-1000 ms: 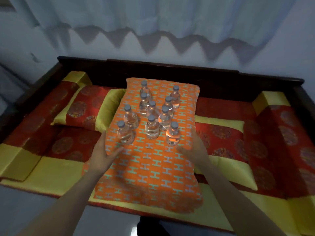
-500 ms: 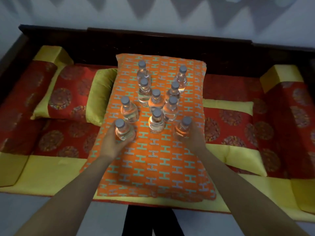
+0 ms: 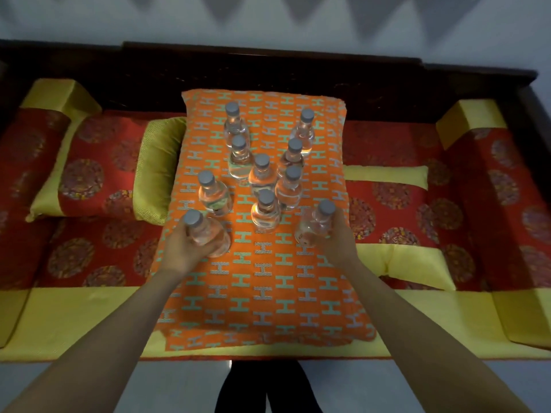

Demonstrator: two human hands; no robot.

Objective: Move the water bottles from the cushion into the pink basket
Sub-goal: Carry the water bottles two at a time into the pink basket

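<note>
An orange cushion (image 3: pixel 262 293) with a teal H pattern lies on a red and yellow couch. Several small clear water bottles with grey caps stand on its far half, one near the middle (image 3: pixel 265 211). My left hand (image 3: pixel 182 248) is wrapped around the front-left bottle (image 3: pixel 205 231). My right hand (image 3: pixel 337 239) grips the front-right bottle (image 3: pixel 317 223), which tilts to the right. No pink basket is in view.
The couch has a dark wooden back rail (image 3: pixel 268 67). A red and green-gold pillow (image 3: pixel 113 174) lies left of the cushion. Yellow bolsters (image 3: pixel 474 117) sit at both ends. A grey floor and dark legs (image 3: pixel 256 386) show at the bottom.
Both hands came in from the cushion's sides and closed on the two front bottles. The right bottle has tipped to the right. The camera view tilted further down.
</note>
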